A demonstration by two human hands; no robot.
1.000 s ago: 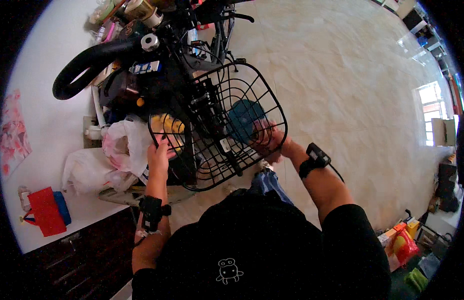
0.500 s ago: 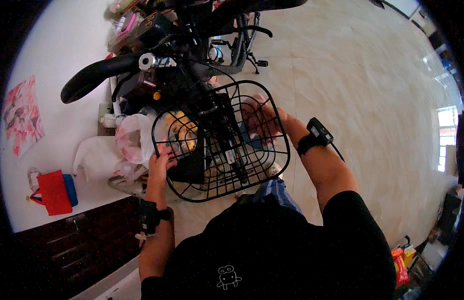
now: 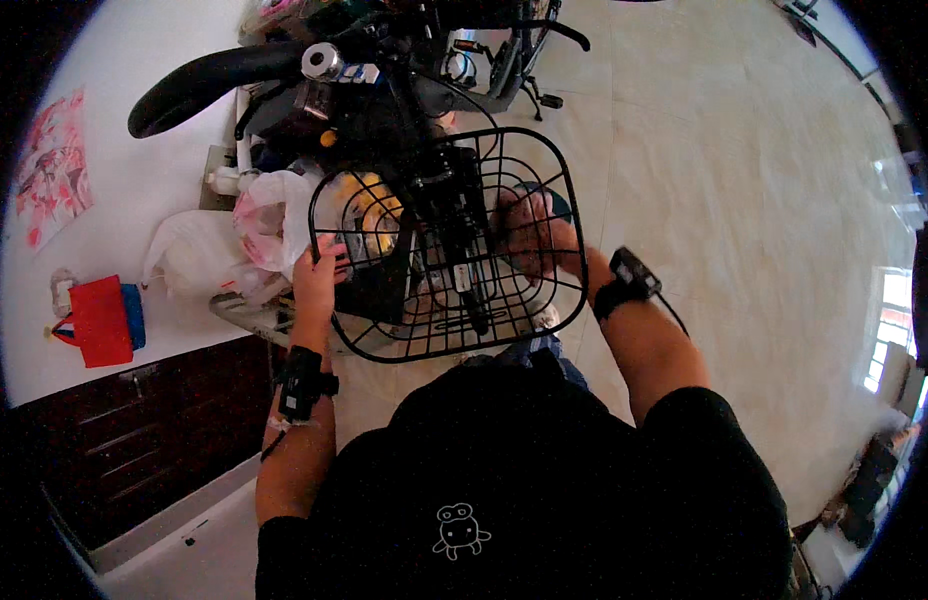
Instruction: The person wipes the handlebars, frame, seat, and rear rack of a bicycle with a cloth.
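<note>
- On the left wall hang a pink floral print (image 3: 54, 170), flat and thin, and a red bag (image 3: 96, 320) with straight edges.
- Near left, below these, stands a dark brown panel (image 3: 164, 420), lightly glossy, with straight grooves.
- Farther right lie white plastic bags (image 3: 199, 250), thin and crumpled.
- At the far side above them, a handlebar grip (image 3: 214, 90) curves out, thick, black and matt.
- To its right and nearer, the left hand (image 3: 319, 275) touches the left rim of the wire basket (image 3: 414, 360), fingers bent at the mesh; whether it grips cannot be told.
- Just beyond those fingers, yellow things (image 3: 379, 210) show through the wires; inside or behind, I cannot tell.
- Mid-scene, the basket sits at the bicycle's near end: rounded rim, smooth black rods, curved inner loops. Its wires look evenly dark, so what is done and what is left does not show.
- At the basket's right side, seen through the mesh, the right hand (image 3: 529, 235) appears closed on a soft teal cloth (image 3: 561, 207), mostly hidden, so work there seems under way.
- Right, pale floor tiles (image 3: 734, 250) shine, marbled with veins.
</note>
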